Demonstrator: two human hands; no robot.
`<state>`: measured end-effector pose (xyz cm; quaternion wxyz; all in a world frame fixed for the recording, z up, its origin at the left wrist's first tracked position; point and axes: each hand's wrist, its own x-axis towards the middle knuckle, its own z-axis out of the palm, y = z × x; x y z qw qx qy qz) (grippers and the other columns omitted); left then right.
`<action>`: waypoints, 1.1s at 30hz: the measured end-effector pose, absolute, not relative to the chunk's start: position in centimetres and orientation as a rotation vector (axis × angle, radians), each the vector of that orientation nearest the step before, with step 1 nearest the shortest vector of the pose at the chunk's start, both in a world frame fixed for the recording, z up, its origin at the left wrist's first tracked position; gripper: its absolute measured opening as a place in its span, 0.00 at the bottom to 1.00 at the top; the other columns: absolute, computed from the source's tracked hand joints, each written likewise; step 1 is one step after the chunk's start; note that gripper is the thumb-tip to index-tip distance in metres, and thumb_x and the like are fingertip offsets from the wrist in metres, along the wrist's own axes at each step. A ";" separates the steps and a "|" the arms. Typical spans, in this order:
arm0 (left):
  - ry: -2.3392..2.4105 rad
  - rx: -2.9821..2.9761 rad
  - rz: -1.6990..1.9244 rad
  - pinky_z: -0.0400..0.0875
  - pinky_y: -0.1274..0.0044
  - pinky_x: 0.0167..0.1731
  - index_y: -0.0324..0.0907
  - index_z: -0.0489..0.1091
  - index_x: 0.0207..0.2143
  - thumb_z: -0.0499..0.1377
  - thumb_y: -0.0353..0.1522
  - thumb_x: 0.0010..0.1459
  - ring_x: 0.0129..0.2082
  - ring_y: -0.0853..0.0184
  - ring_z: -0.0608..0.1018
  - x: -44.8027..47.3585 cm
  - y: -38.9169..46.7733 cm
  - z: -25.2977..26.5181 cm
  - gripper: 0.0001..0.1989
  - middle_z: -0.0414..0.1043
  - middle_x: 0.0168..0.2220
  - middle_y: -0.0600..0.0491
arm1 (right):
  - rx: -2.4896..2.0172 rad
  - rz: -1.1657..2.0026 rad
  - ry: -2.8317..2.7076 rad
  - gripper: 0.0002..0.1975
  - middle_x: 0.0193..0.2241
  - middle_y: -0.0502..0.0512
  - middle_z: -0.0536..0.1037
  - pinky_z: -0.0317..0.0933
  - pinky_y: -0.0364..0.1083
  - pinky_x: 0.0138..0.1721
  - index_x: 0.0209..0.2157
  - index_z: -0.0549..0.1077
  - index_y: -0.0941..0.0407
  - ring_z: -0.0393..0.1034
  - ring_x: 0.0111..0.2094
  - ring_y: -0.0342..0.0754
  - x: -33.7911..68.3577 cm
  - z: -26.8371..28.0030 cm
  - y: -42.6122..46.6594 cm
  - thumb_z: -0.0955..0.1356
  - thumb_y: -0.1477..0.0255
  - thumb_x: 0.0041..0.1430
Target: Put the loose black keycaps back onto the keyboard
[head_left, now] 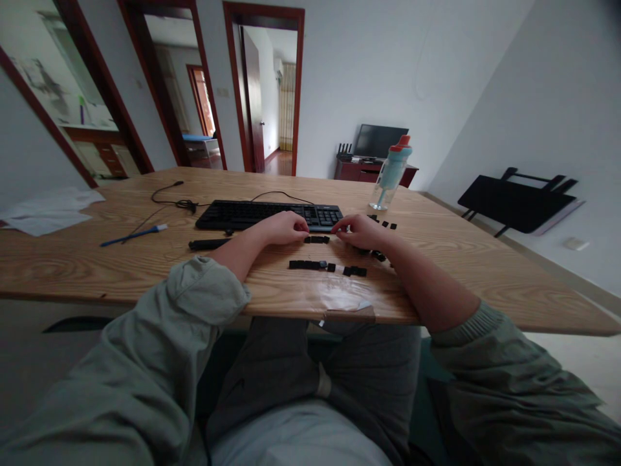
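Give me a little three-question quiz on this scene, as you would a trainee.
1. True or false: a row of small black pieces lies between the keyboard and the near edge of the table.
2. Which is nearer the bottle: the left hand or the right hand?
3. The thin stick is mostly: A red, B blue, C yellow.

Key: 1 true; 2 right hand; 3 B.

No legible text, brand, number or sign anywhere in the head view. Clock read from mid-view: keyboard (237, 214) at 10 o'clock, any markings too small and dark to make out; loose keys (305, 265) at 6 o'clock, same problem. Bottle (391, 173) at 2, papers (48, 212) at 9, screen (381, 140) between 1 and 2: nothing readable.
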<state>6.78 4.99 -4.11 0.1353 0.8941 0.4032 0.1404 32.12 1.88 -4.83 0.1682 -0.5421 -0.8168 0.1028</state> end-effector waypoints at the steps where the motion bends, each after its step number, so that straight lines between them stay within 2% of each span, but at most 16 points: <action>1: 1.166 2.593 0.405 0.68 0.77 0.35 0.39 0.80 0.42 0.58 0.37 0.54 0.35 0.64 0.78 6.8 5.1 -4.1 0.17 0.81 0.39 0.49 | -1.508 0.281 -2.335 0.13 0.30 0.54 0.81 0.60 0.42 0.30 0.43 0.82 0.56 0.69 0.26 0.44 32.1 -4.9 1.9 0.68 0.71 0.57; 5: 1.151 2.602 0.399 0.69 0.78 0.35 0.39 0.80 0.41 0.58 0.37 0.54 0.35 0.64 0.78 6.8 5.0 -4.1 0.17 0.81 0.39 0.49 | -1.457 0.266 -2.372 0.12 0.34 0.55 0.82 0.60 0.43 0.30 0.41 0.82 0.56 0.70 0.28 0.44 31.1 -5.0 1.6 0.69 0.68 0.58; 10: 1.144 2.581 0.366 0.69 0.78 0.35 0.37 0.80 0.41 0.57 0.34 0.54 0.34 0.65 0.78 6.9 4.4 -3.7 0.17 0.81 0.39 0.48 | -1.481 0.215 -2.400 0.12 0.34 0.55 0.82 0.60 0.42 0.32 0.42 0.82 0.56 0.70 0.29 0.45 30.1 -5.2 1.4 0.69 0.71 0.58; 16: 1.137 2.571 0.392 0.70 0.77 0.36 0.37 0.80 0.41 0.57 0.35 0.53 0.34 0.64 0.77 6.8 4.3 -3.6 0.17 0.81 0.38 0.47 | -1.472 0.217 -2.416 0.11 0.34 0.55 0.82 0.60 0.42 0.33 0.40 0.82 0.56 0.71 0.30 0.45 30.4 -5.2 1.4 0.69 0.72 0.56; 25: 1.116 2.560 0.377 0.69 0.78 0.34 0.38 0.80 0.39 0.58 0.34 0.53 0.33 0.66 0.77 6.7 3.8 -3.3 0.15 0.81 0.37 0.49 | -1.453 0.290 -2.404 0.11 0.30 0.54 0.81 0.57 0.42 0.28 0.39 0.82 0.57 0.67 0.25 0.43 29.9 -5.4 1.3 0.68 0.71 0.58; 33: 1.154 2.568 0.378 0.69 0.79 0.35 0.39 0.80 0.41 0.58 0.35 0.53 0.34 0.65 0.78 6.7 4.3 -3.6 0.16 0.81 0.39 0.49 | -1.448 0.251 -2.209 0.15 0.31 0.54 0.81 0.61 0.41 0.29 0.45 0.80 0.58 0.69 0.27 0.44 32.9 -4.8 2.7 0.66 0.74 0.58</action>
